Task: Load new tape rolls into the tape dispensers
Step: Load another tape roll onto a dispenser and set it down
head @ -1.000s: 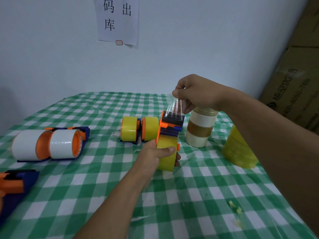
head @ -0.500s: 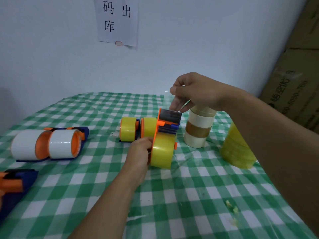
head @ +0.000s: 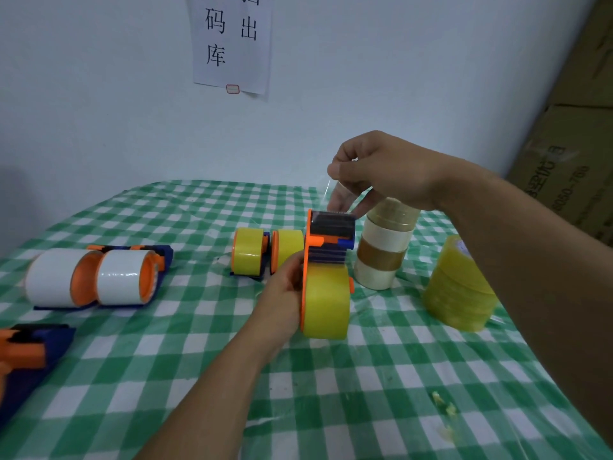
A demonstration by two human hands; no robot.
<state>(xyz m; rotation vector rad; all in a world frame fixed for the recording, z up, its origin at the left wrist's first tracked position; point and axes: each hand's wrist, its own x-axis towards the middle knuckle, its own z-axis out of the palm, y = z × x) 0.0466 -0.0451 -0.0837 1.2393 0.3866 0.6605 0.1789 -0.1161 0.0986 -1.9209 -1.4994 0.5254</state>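
An orange and blue tape dispenser [head: 326, 244] stands upright on the checked table, with a yellow tape roll [head: 326, 302] mounted at its lower end. My left hand [head: 285, 287] grips the dispenser's orange side plate from the left. Above the cutter end, my right hand [head: 374, 172] pinches a clear strip of tape [head: 328, 190] that runs up from the dispenser. Two dispensers with yellow rolls [head: 248, 252] lie just behind my left hand. Further left lie two dispensers loaded with white rolls [head: 96, 277].
A stack of beige and brown tape rolls [head: 381, 254] stands right behind the held dispenser. A stack of yellow rolls [head: 461, 287] stands at the right. Another blue and orange dispenser [head: 30, 350] lies at the near left edge. Cardboard boxes [head: 570, 154] lean at the right wall.
My left hand shifted from around the yellow roll to the dispenser's orange side plate. The dispenser turned slightly. My right hand stayed above the cutter with the clear tape end.
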